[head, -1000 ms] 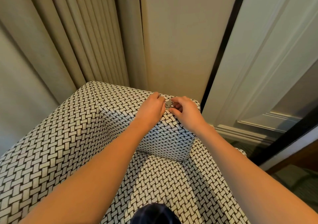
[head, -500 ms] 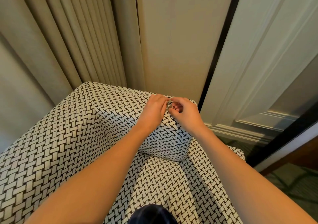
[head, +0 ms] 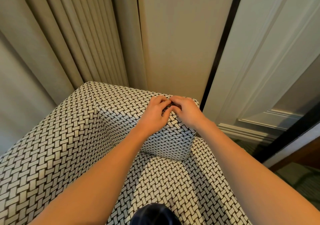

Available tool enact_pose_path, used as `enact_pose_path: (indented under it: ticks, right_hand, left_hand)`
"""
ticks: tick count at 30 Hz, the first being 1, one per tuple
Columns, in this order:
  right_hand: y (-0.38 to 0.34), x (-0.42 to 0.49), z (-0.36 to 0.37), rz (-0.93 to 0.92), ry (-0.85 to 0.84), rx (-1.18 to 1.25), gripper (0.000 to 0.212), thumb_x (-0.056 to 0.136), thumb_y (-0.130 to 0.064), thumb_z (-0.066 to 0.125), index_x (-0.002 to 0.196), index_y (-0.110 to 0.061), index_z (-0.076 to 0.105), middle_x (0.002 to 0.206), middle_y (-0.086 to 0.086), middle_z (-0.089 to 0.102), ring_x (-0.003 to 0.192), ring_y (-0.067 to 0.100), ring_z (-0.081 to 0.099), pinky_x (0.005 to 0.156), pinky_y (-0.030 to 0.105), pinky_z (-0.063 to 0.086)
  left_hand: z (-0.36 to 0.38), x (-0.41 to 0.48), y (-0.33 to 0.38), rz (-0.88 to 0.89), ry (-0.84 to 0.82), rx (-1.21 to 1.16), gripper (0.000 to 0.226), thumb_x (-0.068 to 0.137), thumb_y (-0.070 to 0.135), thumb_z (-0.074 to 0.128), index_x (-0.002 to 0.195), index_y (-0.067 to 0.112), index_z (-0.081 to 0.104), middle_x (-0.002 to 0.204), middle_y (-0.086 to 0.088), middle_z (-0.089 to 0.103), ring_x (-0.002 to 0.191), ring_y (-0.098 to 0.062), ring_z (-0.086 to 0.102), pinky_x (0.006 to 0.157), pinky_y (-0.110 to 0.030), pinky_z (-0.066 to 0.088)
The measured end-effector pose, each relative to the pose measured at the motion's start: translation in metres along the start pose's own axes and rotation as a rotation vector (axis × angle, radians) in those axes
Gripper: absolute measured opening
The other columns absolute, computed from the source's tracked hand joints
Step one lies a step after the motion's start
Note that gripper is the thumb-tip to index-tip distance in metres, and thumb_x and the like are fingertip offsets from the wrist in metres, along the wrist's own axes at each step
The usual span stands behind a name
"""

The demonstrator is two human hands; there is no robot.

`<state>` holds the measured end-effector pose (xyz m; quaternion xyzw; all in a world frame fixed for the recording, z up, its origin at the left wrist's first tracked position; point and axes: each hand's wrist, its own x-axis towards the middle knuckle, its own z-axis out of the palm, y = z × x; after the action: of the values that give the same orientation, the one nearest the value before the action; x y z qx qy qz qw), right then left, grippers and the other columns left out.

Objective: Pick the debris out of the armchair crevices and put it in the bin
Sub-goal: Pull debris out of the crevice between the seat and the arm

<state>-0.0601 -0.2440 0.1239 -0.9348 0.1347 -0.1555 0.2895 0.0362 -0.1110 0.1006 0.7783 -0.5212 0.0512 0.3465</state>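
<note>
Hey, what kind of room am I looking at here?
Probably a corner of a hotel room or bedroom: a patterned armchair stands against long pleated curtains, beside a white panelled door.

Patterned armchair (head: 69, 138), left hand (head: 154, 114) and right hand (head: 186, 111) meeting on its top, both pinching small dark debris (head: 170, 105)

A plain beige wall panel (head: 173, 43) stands upright. Left of it hang pleated beige fabric curtains (head: 69, 34). Right of it runs a thin black strip (head: 222, 43), then a white moulded door (head: 270, 60).
</note>
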Motion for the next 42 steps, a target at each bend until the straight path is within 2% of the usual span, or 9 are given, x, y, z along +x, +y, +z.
enact_pose_path:
  ticks: [4,9,12,15,22,29,34,37,42]
  right_hand:
    - [-0.001,-0.007,0.005,0.040,0.123,-0.032,0.029,0.100,-0.020,0.061,0.127,-0.014,0.070,0.120,0.003,0.065,0.113,0.018,0.056,0.098,0.021,0.034]
    - [-0.004,-0.010,0.008,0.085,0.108,-0.052,0.033,0.103,-0.024,0.057,0.133,-0.013,0.066,0.113,0.002,0.052,0.109,0.017,0.051,0.097,0.025,0.040]
    - [-0.006,-0.010,0.007,0.108,0.077,-0.074,0.032,0.105,-0.024,0.053,0.132,-0.013,0.066,0.113,0.002,0.048,0.113,0.018,0.046,0.104,0.032,0.041]
    - [-0.010,-0.011,0.003,0.117,0.043,-0.099,0.032,0.103,-0.023,0.054,0.131,-0.013,0.066,0.115,0.004,0.048,0.116,0.020,0.046,0.106,0.037,0.043]
    - [-0.018,-0.003,-0.008,0.113,-0.045,-0.303,0.025,0.102,-0.020,0.057,0.120,-0.007,0.069,0.116,0.012,0.054,0.116,0.030,0.051,0.100,0.044,0.046]
    - [-0.020,-0.004,-0.010,0.107,0.009,-0.331,0.025,0.095,-0.023,0.059,0.112,-0.009,0.069,0.106,0.009,0.059,0.100,0.027,0.059,0.086,0.039,0.051]
    - [-0.023,-0.002,-0.011,0.161,0.136,-0.026,0.032,0.093,-0.023,0.066,0.123,-0.011,0.070,0.114,0.002,0.063,0.100,0.014,0.062,0.089,0.027,0.051]
    - [-0.028,0.003,-0.007,0.136,0.140,0.040,0.030,0.093,-0.019,0.068,0.121,-0.012,0.072,0.101,-0.006,0.060,0.094,0.011,0.062,0.087,0.027,0.052]
    - [-0.029,0.012,0.002,0.163,0.108,0.017,0.030,0.092,-0.017,0.067,0.121,-0.011,0.072,0.113,0.006,0.068,0.100,0.018,0.066,0.086,0.027,0.050]
  left_hand:
    - [0.000,0.002,0.000,-0.060,0.033,-0.033,0.031,0.102,0.019,0.056,0.130,0.011,0.068,0.116,0.001,0.062,0.112,-0.013,0.047,0.101,-0.022,0.037]
    - [0.002,0.000,0.005,-0.077,0.075,-0.033,0.027,0.100,0.017,0.060,0.123,0.012,0.073,0.111,0.002,0.063,0.108,-0.013,0.048,0.094,-0.012,0.032]
    - [-0.002,0.006,0.005,-0.198,0.059,-0.163,0.023,0.096,0.016,0.066,0.117,0.011,0.076,0.107,0.003,0.062,0.095,-0.009,0.056,0.082,-0.006,0.040]
    - [-0.009,0.011,0.004,-0.244,0.047,-0.214,0.020,0.090,0.014,0.072,0.109,0.013,0.077,0.100,0.004,0.062,0.083,-0.004,0.057,0.072,-0.008,0.045]
    - [-0.011,0.014,0.008,-0.251,0.030,-0.204,0.019,0.086,0.011,0.074,0.104,0.013,0.074,0.093,0.011,0.057,0.073,-0.004,0.052,0.067,-0.006,0.043]
    - [-0.009,0.012,0.008,-0.241,0.056,-0.235,0.031,0.086,0.012,0.071,0.117,0.017,0.071,0.097,0.006,0.064,0.076,-0.008,0.056,0.070,-0.010,0.047]
    - [-0.010,0.009,0.007,-0.264,0.066,-0.296,0.034,0.087,0.013,0.071,0.121,0.017,0.067,0.096,0.006,0.066,0.073,-0.002,0.054,0.069,-0.013,0.049]
    - [-0.012,0.009,0.007,-0.274,0.052,-0.331,0.040,0.085,0.008,0.071,0.123,0.017,0.065,0.092,0.007,0.064,0.070,0.001,0.052,0.067,-0.014,0.049]
    - [-0.014,0.008,0.011,-0.308,0.052,-0.357,0.063,0.079,-0.003,0.069,0.137,0.015,0.053,0.101,0.001,0.063,0.076,-0.003,0.055,0.075,-0.019,0.054]
